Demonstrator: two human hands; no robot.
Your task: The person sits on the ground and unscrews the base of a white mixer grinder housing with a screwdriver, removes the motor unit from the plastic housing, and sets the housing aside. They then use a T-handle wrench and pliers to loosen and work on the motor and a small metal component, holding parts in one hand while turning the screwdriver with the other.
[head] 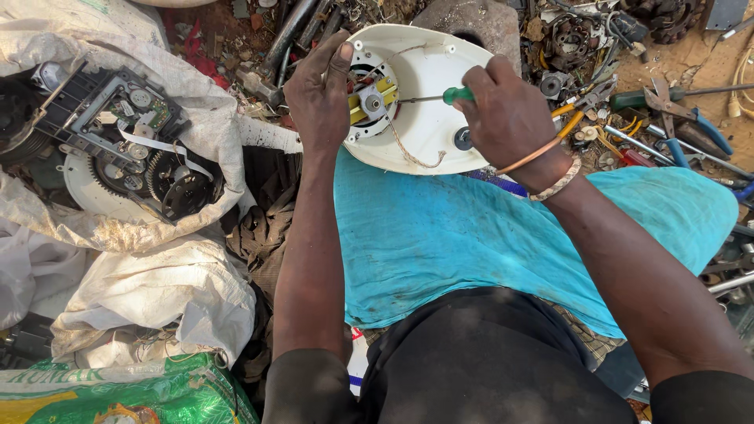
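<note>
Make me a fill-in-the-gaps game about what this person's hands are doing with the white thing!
1. The right hand holds a screwdriver with a ____ handle.
2. The left hand steadies a white plastic casing whose main colour is ____.
3. A cloth coloured ____ covers the person's lap.
4. The sack of machine parts lies on the person's ____ side.

Missing words: green; white; blue; left
</note>
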